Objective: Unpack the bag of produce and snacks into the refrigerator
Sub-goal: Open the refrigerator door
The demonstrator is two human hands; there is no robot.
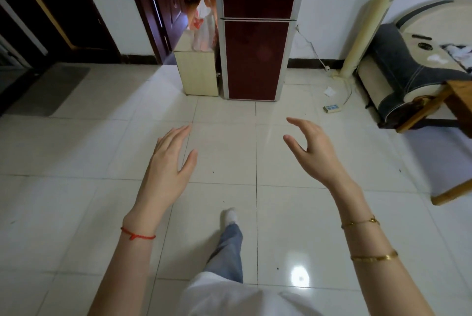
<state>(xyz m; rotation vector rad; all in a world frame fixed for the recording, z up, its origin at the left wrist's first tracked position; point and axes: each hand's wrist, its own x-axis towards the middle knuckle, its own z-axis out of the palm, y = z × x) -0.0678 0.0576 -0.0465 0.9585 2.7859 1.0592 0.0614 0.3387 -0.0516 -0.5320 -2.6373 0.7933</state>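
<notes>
Left hand (pixel 170 159): we hold it out flat over the floor, fingers together and extended, empty; a red string bracelet (pixel 138 234) circles the wrist.
Right hand (pixel 310 145): we see it empty too, fingers curved apart from the thumb; two gold bracelets (pixel 367 239) sit on the forearm.
Leg: a jeans leg and white shoe (pixel 229 216) step between our arms.
Floor (pixel 76 188): glossy white tiles.
Refrigerator (pixel 256 34): dark red, two doors, both closed, standing against the wall ahead of us, well apart from both hands.
Bag (pixel 204 27): translucent plastic with red print, upright on a small pale cabinet (pixel 199 73) just beside the refrigerator's left side.
Power strip (pixel 332 108): on the floor to the right, near a dark sofa (pixel 398 70).
</notes>
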